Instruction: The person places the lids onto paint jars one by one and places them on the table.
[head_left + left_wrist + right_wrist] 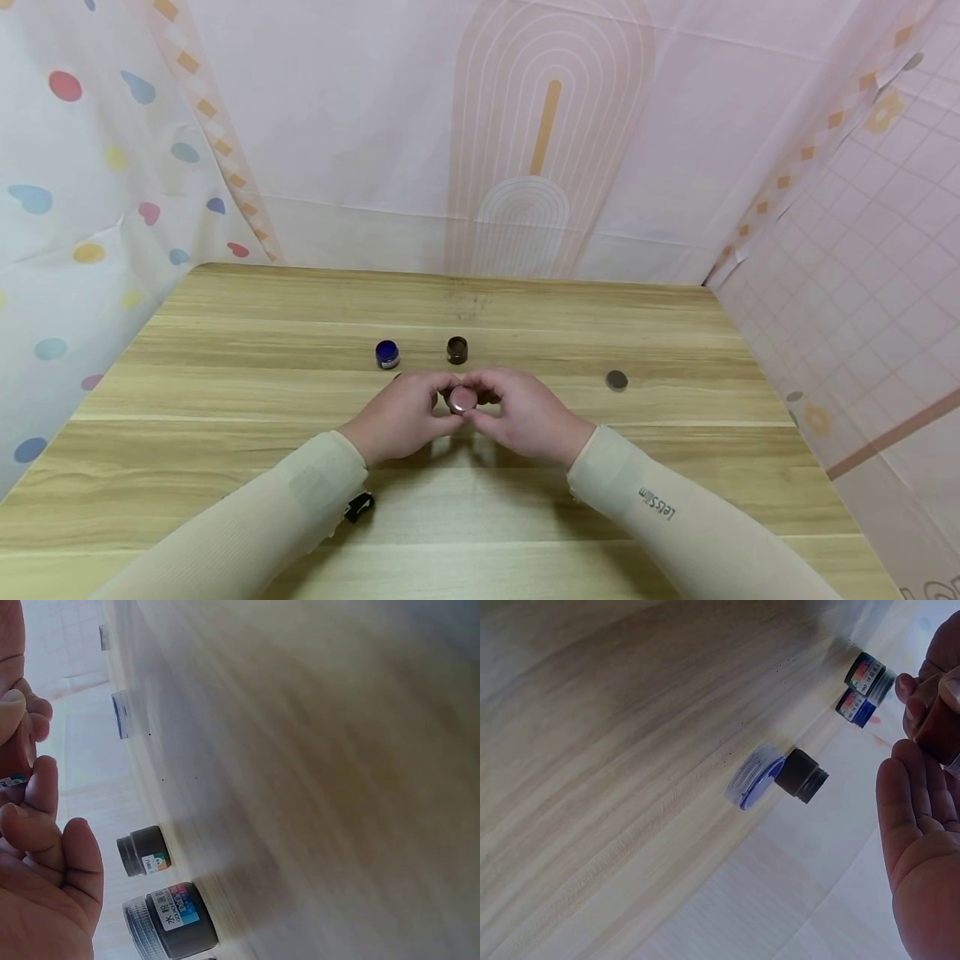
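Observation:
Both hands meet over the middle of the table around a small red paint jar (pixel 462 400) with a lid. My left hand (pixel 408 417) pinches it from the left with thumb and fingers, and my right hand (pixel 525 417) grips it from the right. Its dark red side (pixel 939 733) shows between the fingers in the right wrist view. Behind the hands stand a blue paint jar (pixel 387 354) and an uncapped dark brown jar (pixel 457 350). A lidded dark jar (pixel 178 919) stands near the left hand in the left wrist view; the head view mostly hides it.
A dark round lid (pixel 617 381) lies on the wooden table (pixel 562 517) to the right. A clear lid with a blue inside (pixel 759 778) shows in the right wrist view. Printed cloth hangs (pixel 337 125) at the back and both sides.

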### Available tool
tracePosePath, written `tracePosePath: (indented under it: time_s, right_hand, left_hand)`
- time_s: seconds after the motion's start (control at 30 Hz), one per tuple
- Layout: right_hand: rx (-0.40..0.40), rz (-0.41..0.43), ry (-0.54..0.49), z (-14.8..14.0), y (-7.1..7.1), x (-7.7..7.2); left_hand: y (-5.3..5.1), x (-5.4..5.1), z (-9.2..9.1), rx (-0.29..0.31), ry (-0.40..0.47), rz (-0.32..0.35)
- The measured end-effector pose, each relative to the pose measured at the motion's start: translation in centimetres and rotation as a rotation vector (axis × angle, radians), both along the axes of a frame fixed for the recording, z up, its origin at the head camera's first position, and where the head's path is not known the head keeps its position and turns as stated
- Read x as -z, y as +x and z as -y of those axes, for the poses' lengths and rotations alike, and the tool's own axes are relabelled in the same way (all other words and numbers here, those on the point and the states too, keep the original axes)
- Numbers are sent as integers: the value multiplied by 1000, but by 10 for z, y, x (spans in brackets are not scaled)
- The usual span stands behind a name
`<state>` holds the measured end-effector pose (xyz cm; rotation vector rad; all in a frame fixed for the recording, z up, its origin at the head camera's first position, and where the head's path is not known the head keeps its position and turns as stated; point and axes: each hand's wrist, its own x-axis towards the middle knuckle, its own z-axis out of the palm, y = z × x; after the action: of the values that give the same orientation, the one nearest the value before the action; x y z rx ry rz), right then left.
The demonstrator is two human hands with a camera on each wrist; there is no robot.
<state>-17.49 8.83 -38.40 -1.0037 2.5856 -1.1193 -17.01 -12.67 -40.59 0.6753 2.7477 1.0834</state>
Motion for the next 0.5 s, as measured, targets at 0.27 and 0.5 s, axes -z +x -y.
tracePosePath:
  time_s: [0.27, 0.5]
  right_hand:
    - [18, 14, 1, 0, 1, -1]
    - [-18, -43, -8, -1, 2, 0]
  left_hand:
    - [1, -1, 0, -3, 2, 6]
    - [0, -1, 0, 4, 0, -4]
